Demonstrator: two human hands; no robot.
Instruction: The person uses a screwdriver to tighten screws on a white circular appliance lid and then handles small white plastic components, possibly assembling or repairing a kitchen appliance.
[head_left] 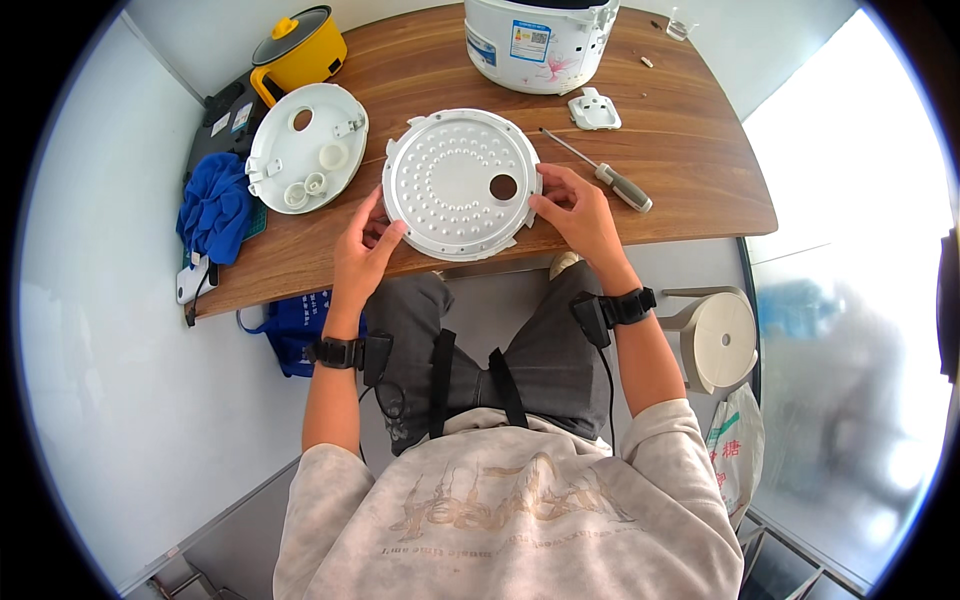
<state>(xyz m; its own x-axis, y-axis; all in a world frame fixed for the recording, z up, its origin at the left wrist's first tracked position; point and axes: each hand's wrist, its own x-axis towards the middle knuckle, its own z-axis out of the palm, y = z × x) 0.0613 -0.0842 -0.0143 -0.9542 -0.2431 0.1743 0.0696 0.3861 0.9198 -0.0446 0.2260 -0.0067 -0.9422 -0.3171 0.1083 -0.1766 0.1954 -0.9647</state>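
Observation:
Between my two hands is a round silver-white rice cooker lid plate (440,215), with rings of small bumps and one dark round hole at its right side. My left hand (367,248) grips its lower left rim, thumb on top and fingers curled beneath the edge. At the right rim, my right hand (582,212) holds it in the same way, fingers partly hidden. To the left of the plate lies a white lid shell (290,150), hollow side up, with small round white parts in it. A screwdriver (625,187) with a grey handle rests to the right.
A white rice cooker body (500,55) stands at the back, a small white plastic bracket (595,110) before it. Far left are a yellow pot (310,62) and a blue cloth (215,205). A small clear cup (681,24) is far right. A beige stool (718,340) stands below the table's right side.

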